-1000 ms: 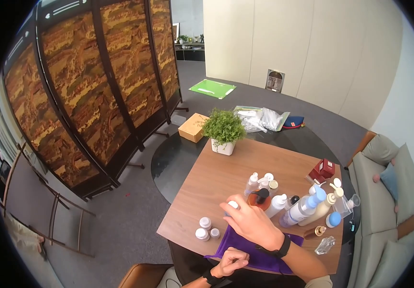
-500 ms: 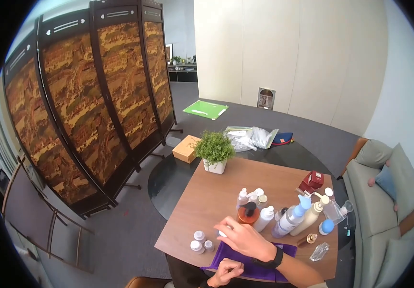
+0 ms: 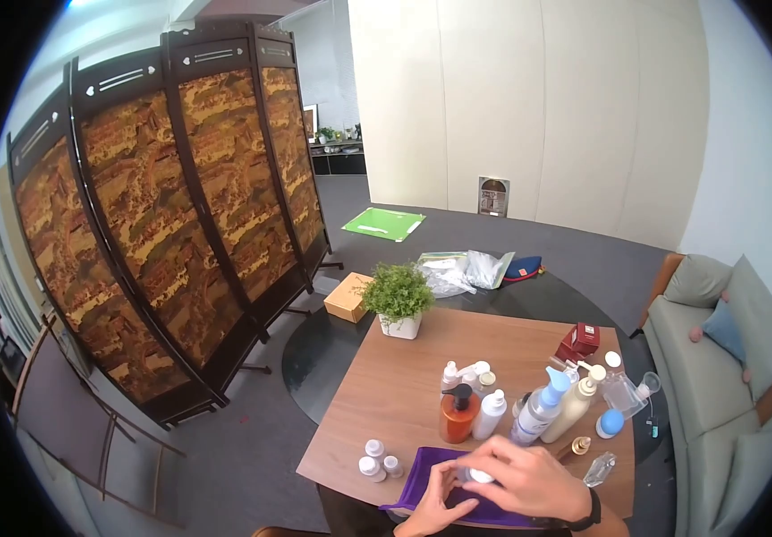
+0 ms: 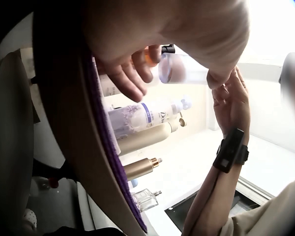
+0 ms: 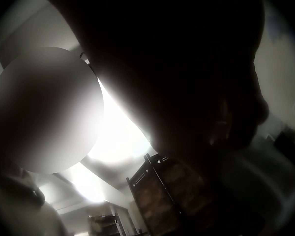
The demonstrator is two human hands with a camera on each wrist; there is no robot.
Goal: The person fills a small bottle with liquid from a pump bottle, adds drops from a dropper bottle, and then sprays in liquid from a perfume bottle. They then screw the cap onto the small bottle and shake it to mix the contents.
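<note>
A small, see-through bottle [image 4: 192,70] with a white cap [image 3: 481,476] is held between the hands [image 3: 525,481], raised above the purple cloth [image 3: 418,479]; fingers cover part of it, hiding its exact tilt.

Over the flat purple cloth [image 3: 422,467], the right hand [image 3: 529,479] hides part of a small, clear, white-capped container [image 3: 479,476]. Beyond the cloth, lettering on the lilac-tinted, blue-pumped plastic bottle [image 3: 536,419] is too small to read in the head view.
</note>
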